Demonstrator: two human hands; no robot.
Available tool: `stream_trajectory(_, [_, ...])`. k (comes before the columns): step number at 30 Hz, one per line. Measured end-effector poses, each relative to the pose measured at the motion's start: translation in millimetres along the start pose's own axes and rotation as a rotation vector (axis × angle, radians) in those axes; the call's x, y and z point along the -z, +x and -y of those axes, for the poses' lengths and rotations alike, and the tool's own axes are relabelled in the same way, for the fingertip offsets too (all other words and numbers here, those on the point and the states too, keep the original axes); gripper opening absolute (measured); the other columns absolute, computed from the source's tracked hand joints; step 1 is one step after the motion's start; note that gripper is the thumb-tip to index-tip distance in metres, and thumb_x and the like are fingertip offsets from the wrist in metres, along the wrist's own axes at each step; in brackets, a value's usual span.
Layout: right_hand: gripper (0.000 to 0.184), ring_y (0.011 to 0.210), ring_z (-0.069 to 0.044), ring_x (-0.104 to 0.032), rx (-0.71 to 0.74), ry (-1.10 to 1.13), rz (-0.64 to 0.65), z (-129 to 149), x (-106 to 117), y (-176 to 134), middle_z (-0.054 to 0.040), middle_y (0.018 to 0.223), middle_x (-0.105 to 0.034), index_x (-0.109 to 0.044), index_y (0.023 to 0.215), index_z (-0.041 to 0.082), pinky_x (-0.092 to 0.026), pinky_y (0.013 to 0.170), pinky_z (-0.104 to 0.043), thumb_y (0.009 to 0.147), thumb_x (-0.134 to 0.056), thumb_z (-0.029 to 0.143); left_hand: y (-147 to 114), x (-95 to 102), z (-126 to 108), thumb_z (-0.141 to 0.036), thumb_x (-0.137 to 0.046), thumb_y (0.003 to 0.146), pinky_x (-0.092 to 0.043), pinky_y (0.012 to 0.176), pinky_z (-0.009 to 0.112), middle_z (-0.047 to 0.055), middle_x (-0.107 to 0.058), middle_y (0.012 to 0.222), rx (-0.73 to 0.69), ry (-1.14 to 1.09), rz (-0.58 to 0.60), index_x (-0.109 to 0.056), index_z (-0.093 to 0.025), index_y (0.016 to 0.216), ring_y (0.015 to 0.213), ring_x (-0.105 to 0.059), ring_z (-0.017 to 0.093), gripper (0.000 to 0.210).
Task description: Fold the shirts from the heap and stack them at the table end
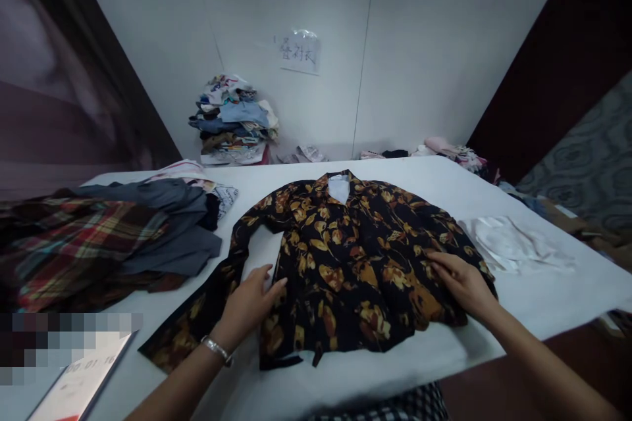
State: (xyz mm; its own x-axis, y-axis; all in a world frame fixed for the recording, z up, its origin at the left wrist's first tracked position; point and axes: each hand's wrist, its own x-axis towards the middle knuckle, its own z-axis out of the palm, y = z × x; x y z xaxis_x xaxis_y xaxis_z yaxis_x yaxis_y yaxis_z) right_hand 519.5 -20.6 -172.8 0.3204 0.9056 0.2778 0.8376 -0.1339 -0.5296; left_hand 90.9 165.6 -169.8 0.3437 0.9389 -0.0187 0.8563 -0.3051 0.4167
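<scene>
A black shirt (345, 263) with a brown and yellow floral print lies spread out, its collar pointing away from me. Its left sleeve (237, 243) bends down toward the near edge; the right sleeve runs along the shirt's right side. My left hand (251, 299), with a silver bracelet on the wrist, is between that left sleeve and the body. Its thumb and forefinger are apart at the side edge, with no cloth visible between them. On the right part of the shirt, my right hand (461, 283) has its fingertips closed together on the fabric.
A white-covered table (533, 289) bears the shirt. Plaid and grey garments (162, 230) are heaped at left, near a phone-like screen (81, 375). Folded clothes (237, 122) are stacked against the wall. A clear plastic bag (513, 243) lies at right. A handwritten sign (299, 52) hangs behind.
</scene>
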Motion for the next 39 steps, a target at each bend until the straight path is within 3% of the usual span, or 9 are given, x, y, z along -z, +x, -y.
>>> stream_trajectory(3, [0.049,0.109,-0.029,-0.059,-0.159,-0.145,0.027,-13,2,-5,-0.0103,0.118,-0.064,-0.062,0.118,0.020,-0.046,0.096,-0.042,0.084,-0.049,0.051,-2,-9.7,-14,-0.049,-0.051,0.080,-0.048,0.074,0.036,0.012,-0.067,0.104,0.028,0.017,0.052,-0.055,-0.016,0.121,0.091,-0.065,0.029,0.053])
stream_trajectory(6, [0.046,0.105,-0.031,-0.061,-0.208,-0.214,0.166,-14,-1,7,-0.0120,0.112,-0.067,-0.064,0.115,0.018,-0.046,0.092,-0.042,0.079,-0.055,0.044,19,-9.2,-33,-0.028,-0.054,0.076,-0.048,0.072,0.033,0.009,-0.071,0.090,0.018,-0.030,0.089,-0.066,-0.018,0.104,0.087,-0.065,0.027,0.031])
stream_trajectory(12, [0.030,0.081,-0.022,-0.065,-0.227,0.261,0.209,34,-9,31,-0.0063,0.089,-0.071,-0.070,0.094,0.018,-0.051,0.074,-0.033,0.079,-0.052,0.037,79,61.9,-15,-0.025,-0.042,0.080,-0.046,0.081,0.036,0.011,-0.068,0.108,0.189,0.031,-0.257,-0.064,-0.019,0.107,0.102,-0.061,0.029,0.036])
stream_trajectory(15, [0.032,0.064,-0.018,-0.062,-0.174,0.391,0.418,59,-15,37,-0.0041,0.077,-0.070,-0.069,0.086,0.018,-0.051,0.060,-0.029,0.078,-0.055,0.045,90,88.5,12,-0.024,-0.046,0.076,-0.047,0.079,0.038,0.015,-0.068,0.105,0.267,0.170,-0.159,-0.068,-0.017,0.099,0.101,-0.061,0.033,0.033])
stream_trajectory(17, [0.033,0.059,-0.017,-0.060,-0.123,0.311,0.472,60,-15,47,-0.0041,0.074,-0.069,-0.070,0.084,0.017,-0.050,0.057,-0.028,0.078,-0.055,0.046,86,89.2,23,-0.028,-0.046,0.078,-0.048,0.081,0.039,0.018,-0.065,0.110,0.255,0.223,-0.126,-0.067,-0.014,0.103,0.101,-0.061,0.033,0.036])
stream_trajectory(22, [0.031,0.091,-0.023,-0.064,-0.123,-0.030,0.046,11,5,92,-0.0053,0.099,-0.071,-0.071,0.098,0.022,-0.049,0.083,-0.035,0.081,-0.050,0.036,45,52.7,7,-0.048,-0.035,0.088,-0.045,0.092,0.039,0.015,-0.059,0.119,-0.034,0.164,-0.294,-0.058,-0.014,0.116,0.109,-0.056,0.028,0.051])
stream_trajectory(27, [0.033,0.097,-0.024,-0.063,-0.186,-0.224,0.125,-18,1,147,-0.0052,0.102,-0.070,-0.070,0.102,0.021,-0.048,0.085,-0.033,0.086,-0.045,0.034,-6,1.1,-43,-0.052,-0.042,0.086,-0.042,0.099,0.038,0.012,-0.052,0.132,-0.187,0.010,-0.172,-0.054,-0.019,0.125,0.121,-0.049,0.025,0.052])
stream_trajectory(33, [0.036,0.107,-0.023,-0.059,-0.146,-0.250,0.191,-5,-55,224,-0.0069,0.114,-0.066,-0.065,0.113,0.019,-0.043,0.090,-0.030,0.088,-0.046,0.037,-36,-44.3,-81,-0.057,-0.066,0.068,-0.038,0.099,0.049,0.012,-0.031,0.150,-0.431,0.048,0.200,-0.034,-0.031,0.143,0.125,-0.042,0.033,0.085])
stream_trajectory(39, [0.047,0.117,-0.027,-0.049,-0.170,-0.287,0.238,18,-112,297,-0.0113,0.126,-0.057,-0.057,0.120,0.018,-0.038,0.096,-0.036,0.086,-0.048,0.048,-25,-55.6,-90,-0.038,-0.059,0.077,-0.035,0.097,0.052,0.009,-0.049,0.136,-0.399,0.079,0.297,-0.060,-0.028,0.113,0.117,-0.044,0.032,0.037])
